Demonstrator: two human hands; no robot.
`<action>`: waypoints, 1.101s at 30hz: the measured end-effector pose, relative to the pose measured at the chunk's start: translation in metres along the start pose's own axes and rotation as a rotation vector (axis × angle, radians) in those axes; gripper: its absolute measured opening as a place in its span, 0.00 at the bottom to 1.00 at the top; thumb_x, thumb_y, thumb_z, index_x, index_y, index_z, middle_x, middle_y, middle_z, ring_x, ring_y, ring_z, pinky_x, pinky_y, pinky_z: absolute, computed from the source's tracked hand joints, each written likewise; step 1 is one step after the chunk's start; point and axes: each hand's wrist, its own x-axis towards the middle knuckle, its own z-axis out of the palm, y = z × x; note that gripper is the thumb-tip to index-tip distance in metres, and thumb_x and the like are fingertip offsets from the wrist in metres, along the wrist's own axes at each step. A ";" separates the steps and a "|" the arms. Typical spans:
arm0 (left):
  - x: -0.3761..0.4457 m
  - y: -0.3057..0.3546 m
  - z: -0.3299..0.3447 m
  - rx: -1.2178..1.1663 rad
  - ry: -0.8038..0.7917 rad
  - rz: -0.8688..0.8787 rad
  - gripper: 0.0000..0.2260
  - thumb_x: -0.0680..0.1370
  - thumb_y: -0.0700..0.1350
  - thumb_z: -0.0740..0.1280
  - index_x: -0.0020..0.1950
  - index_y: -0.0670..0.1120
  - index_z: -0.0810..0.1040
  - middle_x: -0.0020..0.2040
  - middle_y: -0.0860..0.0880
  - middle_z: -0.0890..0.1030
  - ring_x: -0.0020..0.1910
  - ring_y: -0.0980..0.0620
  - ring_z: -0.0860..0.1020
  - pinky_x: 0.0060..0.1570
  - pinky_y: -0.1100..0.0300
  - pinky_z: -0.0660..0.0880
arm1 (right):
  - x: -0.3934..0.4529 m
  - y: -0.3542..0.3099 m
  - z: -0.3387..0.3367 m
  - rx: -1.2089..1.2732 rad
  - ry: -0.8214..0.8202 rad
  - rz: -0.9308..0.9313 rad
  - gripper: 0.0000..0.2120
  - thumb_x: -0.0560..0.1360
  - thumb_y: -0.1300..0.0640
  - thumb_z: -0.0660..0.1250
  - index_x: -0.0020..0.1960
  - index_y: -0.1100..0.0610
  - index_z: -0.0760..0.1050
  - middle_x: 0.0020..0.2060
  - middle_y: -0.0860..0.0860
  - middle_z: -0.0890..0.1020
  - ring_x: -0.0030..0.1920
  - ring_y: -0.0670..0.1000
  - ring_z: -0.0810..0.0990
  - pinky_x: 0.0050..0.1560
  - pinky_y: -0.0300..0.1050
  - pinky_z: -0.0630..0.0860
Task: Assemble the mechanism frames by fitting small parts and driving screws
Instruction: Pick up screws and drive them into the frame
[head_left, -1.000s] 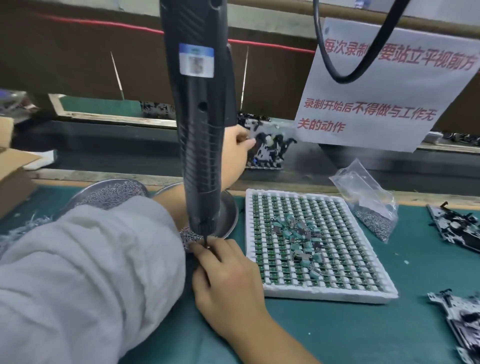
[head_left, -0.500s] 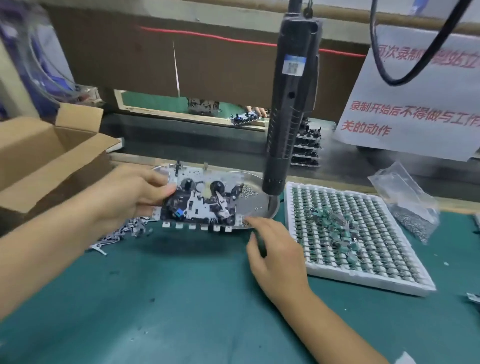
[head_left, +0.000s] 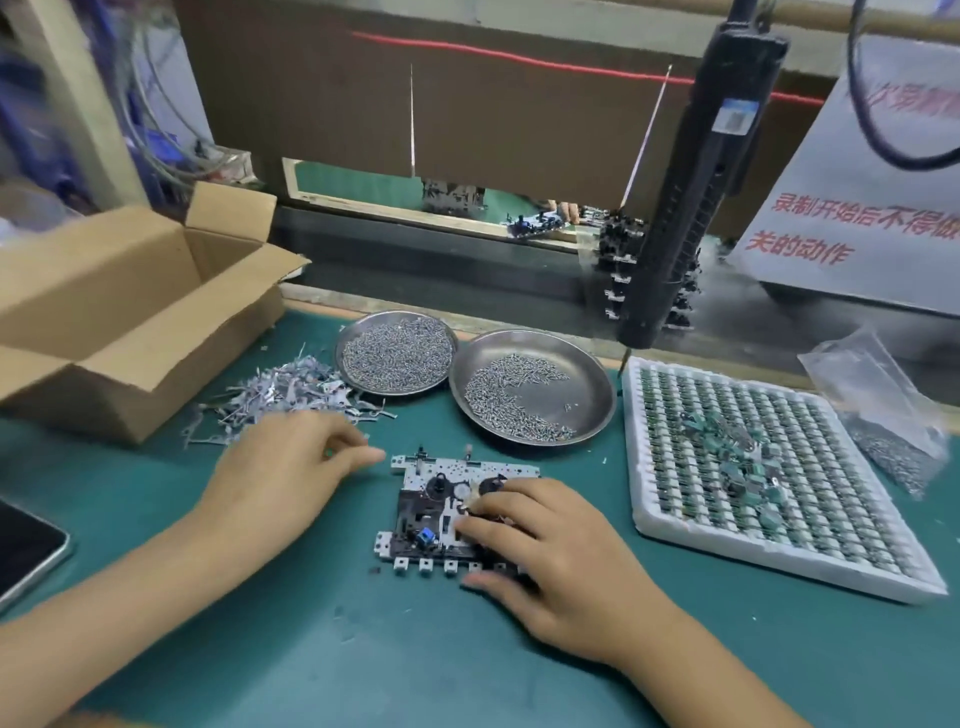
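while the right hand (head_left: 561, 561) presses relaxed fingers on the mechanism frame (head_left: 447, 514), the left hand (head_left: 285, 467) hovers loosely curled, holding nothing, beside the screw dishes (head_left: 532, 387); the screwdriver (head_left: 691, 192) hangs above the parts tray (head_left: 779, 551).

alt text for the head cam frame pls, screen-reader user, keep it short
A person's right hand rests on a mechanism frame lying on a green mat, while the left hand hovers beside a pile of small metal parts. Behind lie two metal dishes of screws, a white tray of parts, and a hanging electric screwdriver.
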 end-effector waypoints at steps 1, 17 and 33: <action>0.004 -0.002 0.000 0.122 0.080 0.076 0.12 0.74 0.58 0.68 0.51 0.53 0.81 0.43 0.59 0.78 0.46 0.55 0.77 0.41 0.58 0.73 | 0.000 0.000 0.000 0.003 0.000 0.022 0.17 0.76 0.47 0.67 0.58 0.56 0.80 0.54 0.51 0.81 0.55 0.55 0.78 0.53 0.50 0.76; 0.039 -0.013 -0.016 -0.579 0.017 -0.133 0.05 0.76 0.43 0.70 0.39 0.47 0.80 0.27 0.54 0.78 0.22 0.61 0.69 0.31 0.63 0.68 | 0.001 0.001 -0.001 0.103 0.099 0.213 0.16 0.76 0.48 0.64 0.57 0.57 0.80 0.52 0.48 0.81 0.52 0.51 0.77 0.56 0.45 0.71; 0.015 0.038 0.020 -1.274 -0.293 0.037 0.05 0.68 0.43 0.67 0.35 0.46 0.83 0.32 0.50 0.80 0.31 0.59 0.76 0.33 0.69 0.74 | 0.046 -0.005 0.003 0.510 0.272 0.435 0.13 0.75 0.61 0.69 0.59 0.60 0.79 0.52 0.51 0.83 0.53 0.46 0.79 0.57 0.37 0.72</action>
